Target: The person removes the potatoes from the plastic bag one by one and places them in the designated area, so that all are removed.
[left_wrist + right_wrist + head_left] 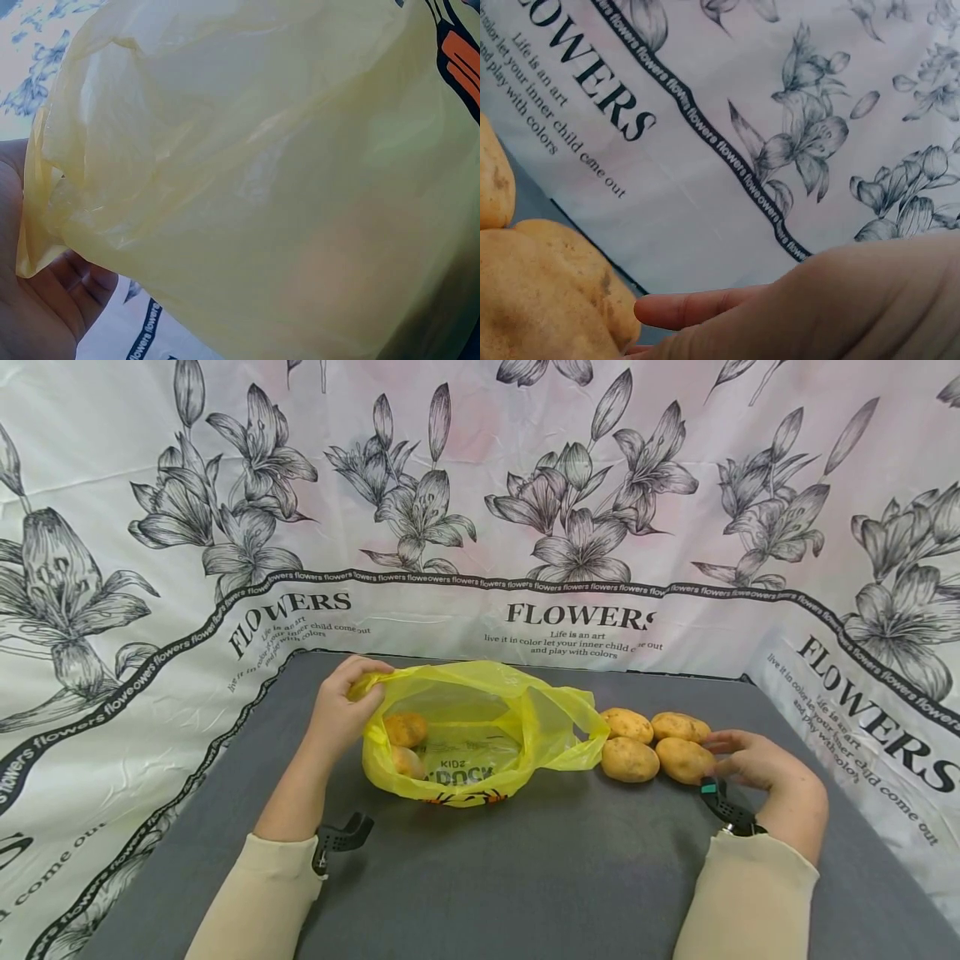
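A yellow plastic bag [450,783] lies on the table with its mouth spread toward the head camera. My left hand [339,706] pinches its left rim between thumb and fingers; in the left wrist view, the thin film [225,187] fills most of the picture. Two potatoes [406,729] show inside at the left. Several more sit in a cluster right of the bag, by its handle. At the cluster's right side is my right hand [765,768], fingers loosely extended, fingertips right at the nearest front potato [686,761]. In the right wrist view, potatoes [547,292] appear beside those fingers.
The dark grey table [540,877] extends in front of the bag and potatoes. A white cloth [420,610] printed with flowers and lettering rises along its back and sides. Each wrist wears a black camera mount, such as the left mount [345,835].
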The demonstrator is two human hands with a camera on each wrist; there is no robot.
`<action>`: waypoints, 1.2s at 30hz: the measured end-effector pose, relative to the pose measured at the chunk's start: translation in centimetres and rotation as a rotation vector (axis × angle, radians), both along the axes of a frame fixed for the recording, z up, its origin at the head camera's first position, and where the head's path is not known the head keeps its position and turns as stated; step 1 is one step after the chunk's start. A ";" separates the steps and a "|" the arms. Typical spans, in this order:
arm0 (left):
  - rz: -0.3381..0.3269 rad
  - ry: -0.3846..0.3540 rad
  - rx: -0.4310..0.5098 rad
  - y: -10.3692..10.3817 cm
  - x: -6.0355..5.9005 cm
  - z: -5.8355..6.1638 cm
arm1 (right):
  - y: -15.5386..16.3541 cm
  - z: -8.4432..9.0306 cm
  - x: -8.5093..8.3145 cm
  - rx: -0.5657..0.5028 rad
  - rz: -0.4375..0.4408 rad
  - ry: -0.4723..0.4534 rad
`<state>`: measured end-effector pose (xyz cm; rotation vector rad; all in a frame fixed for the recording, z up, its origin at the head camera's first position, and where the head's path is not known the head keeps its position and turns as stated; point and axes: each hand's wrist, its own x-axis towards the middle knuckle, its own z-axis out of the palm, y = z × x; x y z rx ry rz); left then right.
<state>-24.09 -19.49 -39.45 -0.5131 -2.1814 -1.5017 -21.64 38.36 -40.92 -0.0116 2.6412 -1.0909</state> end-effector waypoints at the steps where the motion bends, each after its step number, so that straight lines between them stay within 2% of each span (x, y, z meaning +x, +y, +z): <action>1: -0.002 0.002 0.002 -0.1 -0.1 -0.1 | 0.0 0.2 0.1 0.005 0.009 0.005; 11: 0.001 -0.003 0.009 0.0 -0.5 -0.2 | -2.3 2.8 0.8 0.049 0.002 0.064; 17: -0.007 0.004 0.000 0.9 1.9 2.1 | -4.5 4.1 0.7 0.119 0.008 0.169; 19: -0.008 0.006 -0.003 1.0 2.3 2.4 | -5.2 4.4 0.7 0.137 0.008 0.196; 27: -0.014 -0.001 -0.001 1.1 2.3 2.5 | -8.1 5.8 0.4 0.097 0.005 0.240; 36: -0.011 -0.004 -0.001 1.1 2.3 2.3 | -10.6 6.3 0.2 0.072 0.042 0.309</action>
